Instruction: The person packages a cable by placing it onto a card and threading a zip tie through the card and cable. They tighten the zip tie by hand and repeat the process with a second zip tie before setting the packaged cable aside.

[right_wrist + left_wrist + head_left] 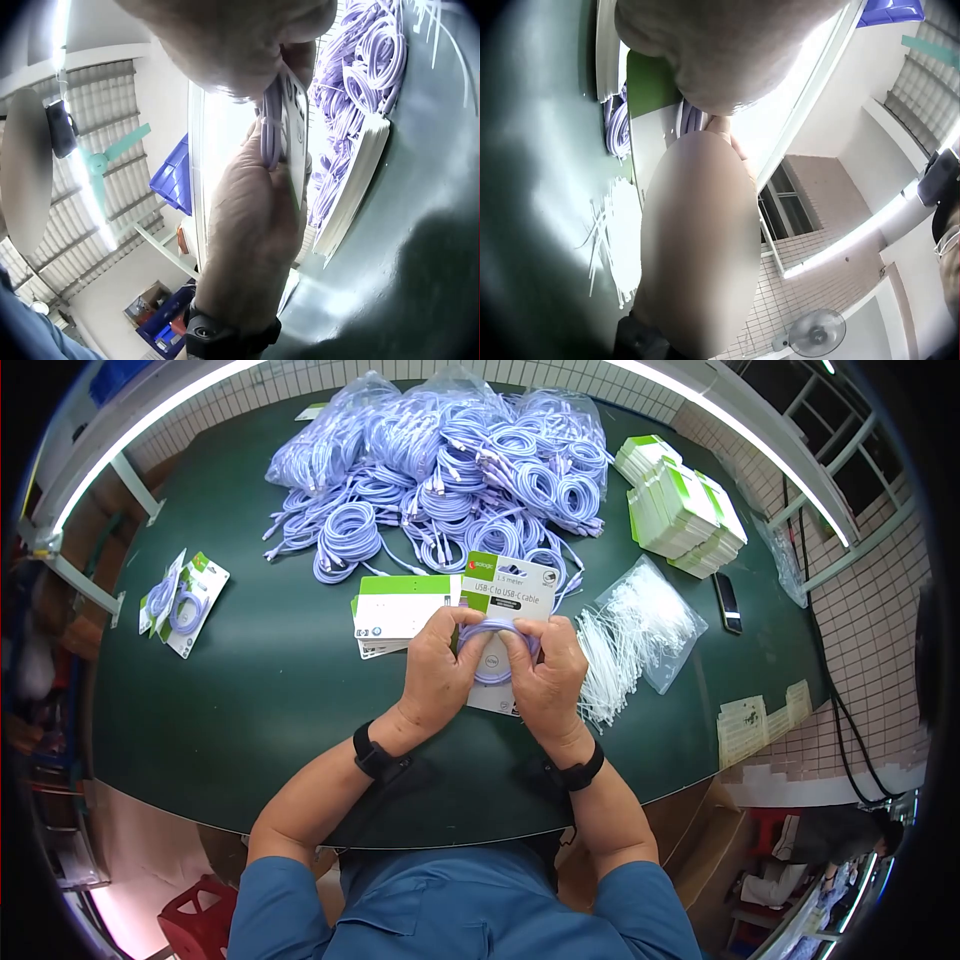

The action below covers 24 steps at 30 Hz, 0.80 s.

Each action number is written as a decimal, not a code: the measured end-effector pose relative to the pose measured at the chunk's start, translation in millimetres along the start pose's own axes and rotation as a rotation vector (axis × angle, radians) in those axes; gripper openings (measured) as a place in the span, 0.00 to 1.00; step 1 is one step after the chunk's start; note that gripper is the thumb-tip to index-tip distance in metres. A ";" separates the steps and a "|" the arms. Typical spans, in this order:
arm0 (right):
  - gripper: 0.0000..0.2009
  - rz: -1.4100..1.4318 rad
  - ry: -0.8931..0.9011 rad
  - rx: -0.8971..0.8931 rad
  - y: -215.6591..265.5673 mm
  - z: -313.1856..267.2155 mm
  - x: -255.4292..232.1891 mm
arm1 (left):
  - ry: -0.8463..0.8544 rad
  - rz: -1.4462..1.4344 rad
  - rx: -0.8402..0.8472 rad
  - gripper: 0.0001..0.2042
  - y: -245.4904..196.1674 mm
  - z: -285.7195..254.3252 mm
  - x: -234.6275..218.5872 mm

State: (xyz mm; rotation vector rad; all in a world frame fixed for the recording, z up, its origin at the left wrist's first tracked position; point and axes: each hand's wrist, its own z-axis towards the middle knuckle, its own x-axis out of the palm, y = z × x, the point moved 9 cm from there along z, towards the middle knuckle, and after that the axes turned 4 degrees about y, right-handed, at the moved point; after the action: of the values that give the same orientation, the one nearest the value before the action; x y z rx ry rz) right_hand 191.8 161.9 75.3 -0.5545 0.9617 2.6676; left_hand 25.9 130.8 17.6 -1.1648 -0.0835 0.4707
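Both hands hold a white and green packaging card (515, 592) upright over the table, with a coiled lilac USB-C cable (491, 680) against its front. My left hand (438, 672) grips the left edge, its thumb on the coil and its fingers behind the card. On the opposite side my right hand (550, 675) does the same, and the two thumbs nearly meet inside the ring. In the right wrist view the coil (271, 127) lies flat along the card (297, 142), with a thin tie around its strands. The left wrist view shows little of the coil (690, 118) behind the hand.
A stack of cards (400, 605) lies just behind the left hand. White cable ties (610, 660) spill from a clear bag to the right. Coiled cables (440, 480) heap at the back, card stacks (680, 510) and a phone (728, 603) right, carded cables (185, 605) left.
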 end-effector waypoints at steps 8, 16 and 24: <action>0.09 0.062 0.067 0.133 -15.6 -5.4 4.4 | 0.223 -0.193 -0.082 0.09 5.9 9.7 5.0; 0.08 0.201 0.086 0.128 -18.5 -6.7 2.1 | -0.146 -0.522 -0.051 0.15 -28.2 1.8 -3.0; 0.25 0.469 0.001 0.204 -26.0 -11.4 6.2 | 0.206 -0.484 -0.427 0.16 19.6 -18.0 18.8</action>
State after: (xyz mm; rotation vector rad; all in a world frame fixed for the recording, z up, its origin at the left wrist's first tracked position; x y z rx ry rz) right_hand 198.6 174.6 50.0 -0.3136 1.5021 2.9048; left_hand 42.2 128.8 -10.6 -1.5477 -0.2909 -0.1058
